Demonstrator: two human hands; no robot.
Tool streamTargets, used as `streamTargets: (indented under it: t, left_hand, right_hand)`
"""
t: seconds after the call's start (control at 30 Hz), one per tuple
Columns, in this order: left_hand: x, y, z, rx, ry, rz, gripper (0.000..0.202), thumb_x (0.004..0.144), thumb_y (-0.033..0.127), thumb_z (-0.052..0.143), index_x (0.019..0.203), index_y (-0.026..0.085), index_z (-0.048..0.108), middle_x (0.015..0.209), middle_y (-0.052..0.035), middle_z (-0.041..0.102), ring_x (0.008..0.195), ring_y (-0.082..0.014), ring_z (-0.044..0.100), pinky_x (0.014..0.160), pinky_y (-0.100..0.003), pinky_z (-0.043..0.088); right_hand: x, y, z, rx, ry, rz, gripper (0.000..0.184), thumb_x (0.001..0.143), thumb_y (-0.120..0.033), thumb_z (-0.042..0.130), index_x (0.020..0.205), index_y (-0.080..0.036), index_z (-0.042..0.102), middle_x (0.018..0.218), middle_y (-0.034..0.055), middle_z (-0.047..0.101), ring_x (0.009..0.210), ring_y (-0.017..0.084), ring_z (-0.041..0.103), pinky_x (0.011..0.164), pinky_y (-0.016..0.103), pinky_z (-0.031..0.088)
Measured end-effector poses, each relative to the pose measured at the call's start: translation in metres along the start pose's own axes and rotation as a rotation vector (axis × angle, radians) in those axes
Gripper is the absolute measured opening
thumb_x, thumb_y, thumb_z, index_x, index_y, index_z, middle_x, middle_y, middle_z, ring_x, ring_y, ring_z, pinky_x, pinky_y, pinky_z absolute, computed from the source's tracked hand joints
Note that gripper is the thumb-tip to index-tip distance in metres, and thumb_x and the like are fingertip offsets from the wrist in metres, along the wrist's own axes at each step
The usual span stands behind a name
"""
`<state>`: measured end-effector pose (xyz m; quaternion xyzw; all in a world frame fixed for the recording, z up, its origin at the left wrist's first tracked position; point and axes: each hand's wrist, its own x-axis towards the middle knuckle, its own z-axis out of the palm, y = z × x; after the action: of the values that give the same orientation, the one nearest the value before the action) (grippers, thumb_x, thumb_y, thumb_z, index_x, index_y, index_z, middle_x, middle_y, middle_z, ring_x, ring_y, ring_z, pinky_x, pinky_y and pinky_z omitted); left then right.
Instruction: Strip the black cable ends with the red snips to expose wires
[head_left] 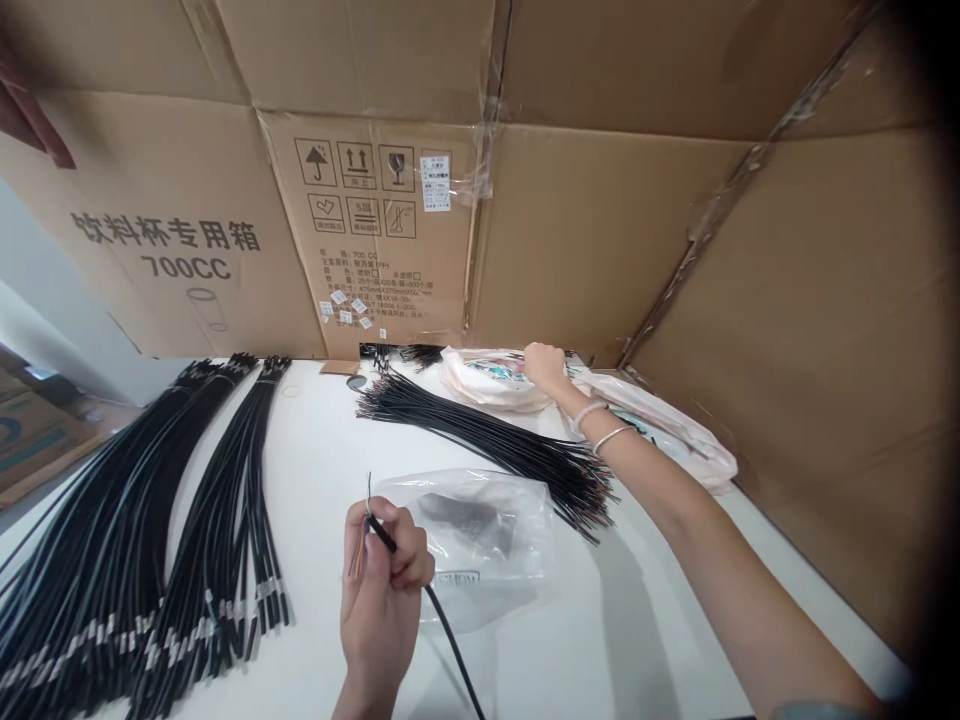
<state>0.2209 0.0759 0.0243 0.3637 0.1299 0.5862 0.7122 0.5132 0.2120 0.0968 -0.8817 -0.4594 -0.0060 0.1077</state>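
My left hand point(386, 580) is closed around a black cable point(454, 640) near its stripped end. Thin coloured wires fan out of the jacket between thumb and fingers, and one bare strand points up. The rest of this cable runs down past the lower edge of the view. At the back of the table, my right hand point(546, 365) is curled over a pale plastic bag point(469, 375) holding small teal and reddish pieces. Its fingertips point away and down, so whatever they grip is hidden.
Black cable bundles point(142, 480) with pale-banded ends lie at left. Another cable bundle point(480, 425) crosses the middle, behind a clear plastic bag point(487, 540). A second pale bag point(667, 430) lies under my right forearm. Cardboard walls point(570, 230) enclose the back and right; small labels point(345, 317) stick there.
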Motion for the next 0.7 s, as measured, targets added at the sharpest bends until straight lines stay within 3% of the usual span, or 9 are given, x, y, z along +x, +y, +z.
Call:
streamTargets:
  t: [0.13,0.2,0.27,0.37,0.43,0.47,0.5,0.57,0.7]
  left_hand:
    - [0.002,0.004,0.001,-0.043,0.010,0.009,0.017,0.095,0.043,0.051,0.097,0.032,0.063,0.059,0.0063,0.016,0.049,-0.0077,0.015,0.044,-0.018,0.021]
    - [0.001,0.006,0.003,-0.076,0.016,0.013,0.016,0.094,0.044,0.053,0.096,0.033,0.064,0.058,0.0066,0.014,0.048,-0.0077,0.013,0.044,-0.018,0.020]
    - [0.000,0.008,0.006,-0.110,0.022,0.012,0.016,0.093,0.045,0.054,0.096,0.034,0.064,0.057,0.0068,0.013,0.048,-0.0075,0.011,0.044,-0.019,0.018]
    - [-0.002,0.008,0.014,-0.167,0.022,0.002,0.015,0.093,0.044,0.055,0.098,0.035,0.065,0.057,0.0068,0.013,0.048,-0.0072,0.010,0.044,-0.019,0.016]
    - [-0.003,0.007,0.021,-0.208,0.011,-0.005,0.013,0.093,0.042,0.057,0.100,0.035,0.066,0.058,0.0067,0.014,0.047,-0.0068,0.010,0.043,-0.019,0.015]
    - [-0.004,0.007,0.024,-0.231,0.001,-0.011,0.013,0.092,0.041,0.058,0.100,0.035,0.066,0.058,0.0067,0.015,0.047,-0.0066,0.010,0.043,-0.019,0.014]
    - [-0.004,0.007,0.027,-0.257,-0.009,-0.016,0.012,0.091,0.040,0.060,0.099,0.035,0.066,0.059,0.0068,0.016,0.047,-0.0063,0.010,0.043,-0.020,0.013]
    - [-0.007,0.010,0.032,-0.316,-0.024,-0.022,0.012,0.091,0.038,0.061,0.100,0.034,0.067,0.059,0.0071,0.016,0.046,-0.0059,0.008,0.042,-0.020,0.011]
    - [-0.016,0.023,0.034,-0.384,-0.055,-0.017,0.010,0.090,0.035,0.064,0.097,0.029,0.068,0.056,0.0082,0.016,0.044,-0.0055,0.007,0.040,-0.020,0.012]
  right_hand:
    - [-0.029,0.010,-0.013,0.069,0.066,0.004,0.034,0.094,-0.038,0.060,0.118,-0.013,0.060,0.119,0.0108,0.062,0.105,0.022,0.062,0.091,0.043,0.053]
    - [-0.068,0.019,-0.018,0.147,0.106,-0.029,0.030,0.097,-0.037,0.054,0.115,-0.014,0.061,0.112,0.0090,0.064,0.102,0.022,0.062,0.090,0.043,0.052]
    - [-0.124,0.029,-0.014,0.254,0.070,-0.123,0.029,0.098,-0.032,0.047,0.105,-0.012,0.066,0.096,0.0107,0.067,0.091,0.022,0.063,0.083,0.037,0.050]
    - [-0.218,0.039,0.013,0.445,-0.161,-0.333,0.025,0.090,-0.031,0.052,0.090,-0.016,0.073,0.065,0.0006,0.062,0.058,0.012,0.054,0.060,0.023,0.046]
    - [-0.269,0.040,0.041,0.579,-0.316,-0.403,0.032,0.087,-0.037,0.053,0.101,-0.017,0.074,0.053,-0.0044,0.049,0.049,0.010,0.045,0.052,0.021,0.040]
    - [-0.288,0.039,0.055,0.797,-0.468,-0.353,0.038,0.085,-0.040,0.055,0.108,-0.015,0.072,0.053,-0.0053,0.043,0.049,0.010,0.039,0.051,0.021,0.037]
    - [-0.303,0.036,0.068,0.971,-0.578,-0.255,0.042,0.078,-0.042,0.062,0.108,-0.014,0.072,0.053,-0.0062,0.040,0.051,0.010,0.035,0.054,0.022,0.036]
    - [-0.322,0.029,0.090,1.037,-0.584,-0.162,0.042,0.076,-0.045,0.065,0.104,-0.014,0.073,0.056,-0.0056,0.038,0.055,0.010,0.033,0.057,0.024,0.037]
    - [-0.343,0.015,0.112,1.075,-0.644,-0.125,0.036,0.074,-0.050,0.066,0.074,-0.015,0.069,0.057,-0.0039,0.040,0.059,0.012,0.039,0.059,0.025,0.038]
